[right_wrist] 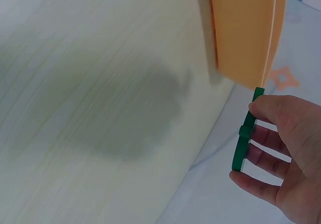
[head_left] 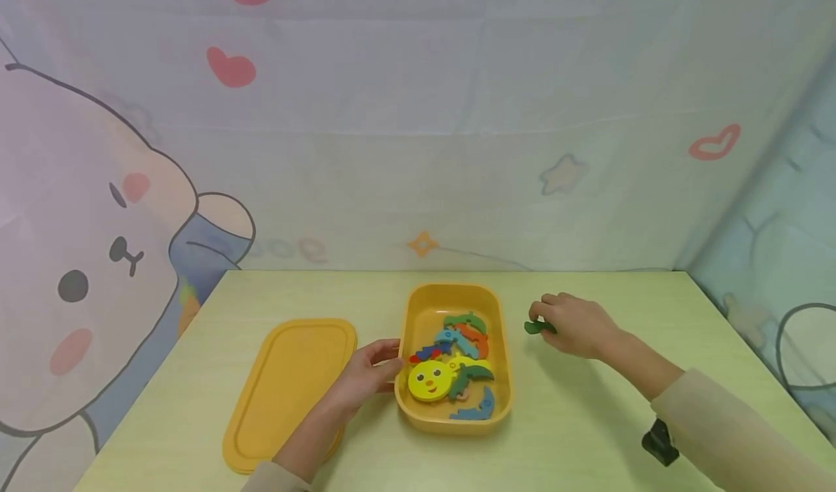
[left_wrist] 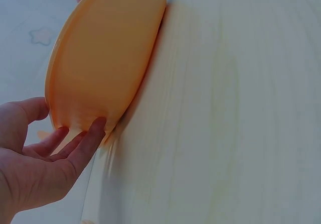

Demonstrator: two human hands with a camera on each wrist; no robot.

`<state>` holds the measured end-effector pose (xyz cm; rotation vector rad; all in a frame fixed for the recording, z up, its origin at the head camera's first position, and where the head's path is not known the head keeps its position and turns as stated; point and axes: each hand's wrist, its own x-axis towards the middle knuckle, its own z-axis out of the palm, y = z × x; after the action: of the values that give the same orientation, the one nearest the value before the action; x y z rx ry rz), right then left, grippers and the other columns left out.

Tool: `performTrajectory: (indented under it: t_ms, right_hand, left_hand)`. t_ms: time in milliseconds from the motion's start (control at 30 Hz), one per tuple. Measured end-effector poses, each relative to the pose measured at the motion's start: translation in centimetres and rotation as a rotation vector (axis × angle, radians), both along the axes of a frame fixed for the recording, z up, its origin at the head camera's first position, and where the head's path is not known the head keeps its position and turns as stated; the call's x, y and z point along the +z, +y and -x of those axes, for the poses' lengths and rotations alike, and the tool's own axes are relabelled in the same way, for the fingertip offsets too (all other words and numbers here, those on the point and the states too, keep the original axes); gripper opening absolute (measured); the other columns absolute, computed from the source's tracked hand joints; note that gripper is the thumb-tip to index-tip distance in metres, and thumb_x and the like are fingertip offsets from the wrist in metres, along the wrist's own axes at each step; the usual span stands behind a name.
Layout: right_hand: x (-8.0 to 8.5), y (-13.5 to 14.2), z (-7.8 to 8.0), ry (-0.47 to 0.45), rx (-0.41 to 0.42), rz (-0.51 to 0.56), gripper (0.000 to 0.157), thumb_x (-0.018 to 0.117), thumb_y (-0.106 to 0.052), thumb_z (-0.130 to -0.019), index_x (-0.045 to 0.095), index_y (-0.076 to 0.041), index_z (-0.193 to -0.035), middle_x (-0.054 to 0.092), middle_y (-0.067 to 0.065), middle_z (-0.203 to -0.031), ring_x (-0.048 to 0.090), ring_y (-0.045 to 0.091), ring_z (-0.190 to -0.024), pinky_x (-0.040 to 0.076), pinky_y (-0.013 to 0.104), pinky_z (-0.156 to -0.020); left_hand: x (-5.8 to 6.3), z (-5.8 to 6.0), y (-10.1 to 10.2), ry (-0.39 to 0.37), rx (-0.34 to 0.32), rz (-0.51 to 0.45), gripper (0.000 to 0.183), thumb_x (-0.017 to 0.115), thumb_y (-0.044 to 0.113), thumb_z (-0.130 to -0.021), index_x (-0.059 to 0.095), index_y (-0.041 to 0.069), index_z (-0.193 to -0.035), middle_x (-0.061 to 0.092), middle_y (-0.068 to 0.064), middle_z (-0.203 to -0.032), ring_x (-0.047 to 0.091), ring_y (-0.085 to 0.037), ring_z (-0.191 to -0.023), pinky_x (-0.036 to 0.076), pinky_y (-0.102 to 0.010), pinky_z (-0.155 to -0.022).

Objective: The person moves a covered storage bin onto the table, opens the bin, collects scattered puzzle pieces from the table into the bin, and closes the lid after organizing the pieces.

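My right hand (head_left: 578, 325) pinches a thin dark green puzzle piece (right_wrist: 243, 143) between thumb and fingertips, raised above the table to the right of a yellow-orange plastic box (head_left: 455, 425). On the box's left side, my left hand (head_left: 366, 372) touches the outer wall with spread fingers, its thumb right at the rim. Inside the box lie a round yellow smiling face piece (head_left: 430, 381) and several curved puzzle pieces. Among them are a light blue piece (head_left: 480, 406) near the front, an orange piece (head_left: 480, 338) and a green piece (head_left: 466, 321) farther back.
The flat yellow lid (head_left: 287, 390) lies on the light wooden table (head_left: 562, 434) left of the box, partly under the left forearm. A printed cloth (head_left: 418, 151) hangs behind the table's back edge. A small black object (head_left: 661, 443) shows beneath the right sleeve.
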<state>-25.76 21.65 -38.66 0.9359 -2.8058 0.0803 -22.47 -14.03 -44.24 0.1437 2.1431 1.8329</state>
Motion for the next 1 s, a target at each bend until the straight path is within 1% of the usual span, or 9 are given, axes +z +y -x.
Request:
performTrajectory:
  t_ms: [467,767,1000]
  right_hand:
    - [1.3,-3.0,-1.4,0.03,0.101,-0.011,0.015,0.069,-0.013,-0.078,0.062,-0.017,-0.091,0.056,-0.005,-0.082,0.051,0.012,-0.07,0.04,0.018,-0.047]
    - [1.4,-4.7,-2.2,0.03,0.162,-0.014,0.016,0.07,-0.015,-0.078,0.062,-0.019,-0.092,0.053,-0.008,-0.078,0.049,0.01,-0.07,0.042,0.019,-0.052]
    - [1.8,-6.2,-3.1,0.04,0.205,-0.016,0.017,0.071,-0.018,-0.077,0.062,-0.019,-0.092,0.055,-0.008,-0.082,0.05,0.01,-0.073,0.043,0.019,-0.053]
  left_hand:
    - [0.1,0.0,0.0,-0.006,-0.003,0.004,0.047,0.055,0.016,-0.091,0.042,-0.001,-0.133,0.049,-0.021,-0.129,0.057,-0.029,-0.107,0.054,-0.036,-0.079]
    - [0.1,-0.1,-0.1,0.0,-0.01,0.003,0.047,0.055,0.017,-0.092,0.042,-0.001,-0.134,0.048,-0.021,-0.129,0.056,-0.03,-0.108,0.054,-0.036,-0.08]
    - [0.2,-0.2,-0.1,-0.002,-0.008,0.001,0.047,0.054,0.017,-0.092,0.042,0.0,-0.134,0.048,-0.02,-0.13,0.055,-0.03,-0.109,0.054,-0.036,-0.081]
